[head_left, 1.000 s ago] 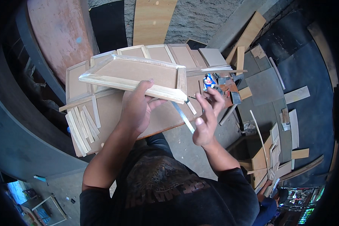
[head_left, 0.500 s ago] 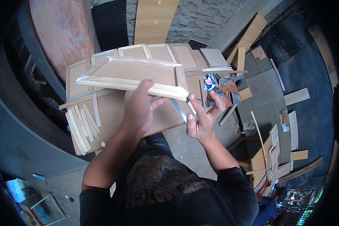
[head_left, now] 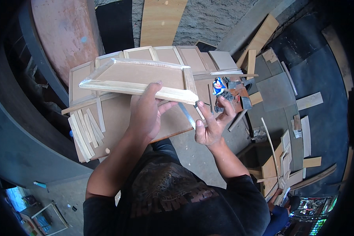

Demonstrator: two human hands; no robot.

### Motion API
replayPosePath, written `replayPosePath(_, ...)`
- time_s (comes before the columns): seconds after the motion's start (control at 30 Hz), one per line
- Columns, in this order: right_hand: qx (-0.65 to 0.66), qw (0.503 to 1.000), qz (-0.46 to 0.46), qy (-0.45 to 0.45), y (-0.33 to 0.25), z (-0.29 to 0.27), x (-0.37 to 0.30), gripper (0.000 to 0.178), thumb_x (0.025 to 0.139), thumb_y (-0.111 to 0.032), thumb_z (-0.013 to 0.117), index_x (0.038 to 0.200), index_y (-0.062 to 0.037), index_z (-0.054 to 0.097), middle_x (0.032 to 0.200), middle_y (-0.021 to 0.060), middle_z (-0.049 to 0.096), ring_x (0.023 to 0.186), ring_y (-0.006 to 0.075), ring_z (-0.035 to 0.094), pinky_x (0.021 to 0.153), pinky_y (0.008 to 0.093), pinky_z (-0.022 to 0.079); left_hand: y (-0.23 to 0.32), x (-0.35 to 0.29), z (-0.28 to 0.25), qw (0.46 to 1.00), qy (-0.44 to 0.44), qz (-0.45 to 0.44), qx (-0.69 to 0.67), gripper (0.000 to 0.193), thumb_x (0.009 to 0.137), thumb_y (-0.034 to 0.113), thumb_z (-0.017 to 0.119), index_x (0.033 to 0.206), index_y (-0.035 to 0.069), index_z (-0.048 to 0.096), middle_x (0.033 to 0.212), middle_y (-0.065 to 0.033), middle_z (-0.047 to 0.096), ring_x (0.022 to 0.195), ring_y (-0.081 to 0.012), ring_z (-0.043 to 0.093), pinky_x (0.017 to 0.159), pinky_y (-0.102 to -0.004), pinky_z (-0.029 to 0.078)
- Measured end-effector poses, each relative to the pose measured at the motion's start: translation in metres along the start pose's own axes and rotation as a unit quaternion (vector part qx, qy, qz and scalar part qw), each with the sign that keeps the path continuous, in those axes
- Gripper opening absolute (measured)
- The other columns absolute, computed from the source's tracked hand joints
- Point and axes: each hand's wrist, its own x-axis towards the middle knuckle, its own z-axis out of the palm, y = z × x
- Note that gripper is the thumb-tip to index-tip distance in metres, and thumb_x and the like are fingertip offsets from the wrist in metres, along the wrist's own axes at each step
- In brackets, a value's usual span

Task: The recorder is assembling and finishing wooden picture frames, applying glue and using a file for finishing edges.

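My left hand point(head_left: 143, 114) grips the near rail of a wooden-framed panel point(head_left: 137, 74), thumb on top and fingers beneath. The panel is tilted above the bench, a brown board set inside pale rails with whitish smears at its corners. At its near right corner is my right hand point(head_left: 211, 126), fingers apart and the index fingertip against or very close to that corner. A small dark spot shows there; I cannot make out what it is. Below the panel, a flat metallic strip point(head_left: 187, 115) lies on the brown bench top point(head_left: 165, 128).
More framed panels point(head_left: 139, 54) lie along the bench's far side. Loose wood strips point(head_left: 86, 128) rest at left. A blue-and-white packet point(head_left: 218, 85) sits among dark scraps at right. Another person point(head_left: 279, 214) works at lower right beside stacked wood pieces point(head_left: 287, 157).
Both hands and the framed panel stay almost in place. The right index fingertip shifts very slightly at the panel's corner.
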Motion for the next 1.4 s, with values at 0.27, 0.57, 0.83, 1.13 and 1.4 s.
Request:
replayPosePath(0.27,0.036,0.999,0.003,0.013,0.001,0.001,0.001,0.047,0.089,-0.032,0.059,0.127,-0.0034,0.066,0.137,0.0227,0.037,0.123,0.0353,0.04,0.1,0.0448,0.037,0.0,0.001,-0.004,1.0,0.001,-0.002,0.003,0.051,0.095,0.019,0.061,0.134,-0.008,0.043,0.126,-0.0194,0.057,0.115,-0.031,0.063,0.096,-0.0438,0.056)
replayPosePath(0.57,0.236,0.895,0.366,0.091,0.009,0.018,-0.014,0.055,0.096,-0.032,0.046,0.141,-0.0003,0.054,0.14,0.0085,0.043,0.117,0.0184,0.047,0.095,0.0322,0.04,-0.005,-0.003,-0.018,0.999,-0.034,0.014,-0.032,0.053,0.092,0.015,0.063,0.134,-0.008,0.043,0.123,-0.0181,0.057,0.118,-0.0317,0.061,0.097,-0.0475,0.055)
replayPosePath(0.83,0.278,0.677,0.663,0.157,0.082,0.054,-0.123,0.038,0.1,-0.033,0.05,0.126,-0.0086,0.063,0.109,-0.001,0.056,0.098,0.0114,0.05,0.081,0.0291,0.039,-0.018,-0.007,-0.047,0.997,-0.074,-0.009,0.028,0.059,0.086,0.012,0.062,0.14,-0.001,0.043,0.13,-0.0163,0.055,0.123,-0.0292,0.057,0.107,-0.0462,0.044)
replayPosePath(1.13,0.19,0.605,0.755,0.167,0.213,0.085,-0.273,0.039,0.102,-0.028,0.053,0.129,-0.0011,0.063,0.117,0.0125,0.066,0.107,0.0229,0.06,0.094,0.0329,0.045,-0.025,0.002,-0.047,0.99,-0.09,0.006,0.112,0.049,0.082,0.004,0.066,0.13,-0.002,0.055,0.12,-0.0113,0.064,0.115,-0.0239,0.061,0.102,-0.0372,0.045)
replayPosePath(1.4,-0.046,0.639,0.765,0.071,0.318,0.084,-0.298,0.044,0.095,-0.028,0.063,0.131,-0.003,0.064,0.121,0.022,0.068,0.114,0.0286,0.065,0.101,0.0371,0.047,-0.052,0.039,-0.033,0.995,0.007,0.032,0.097,0.042,0.08,0.008,0.064,0.12,-0.005,0.06,0.11,-0.0142,0.067,0.107,-0.0271,0.066,0.096,-0.0424,0.055)
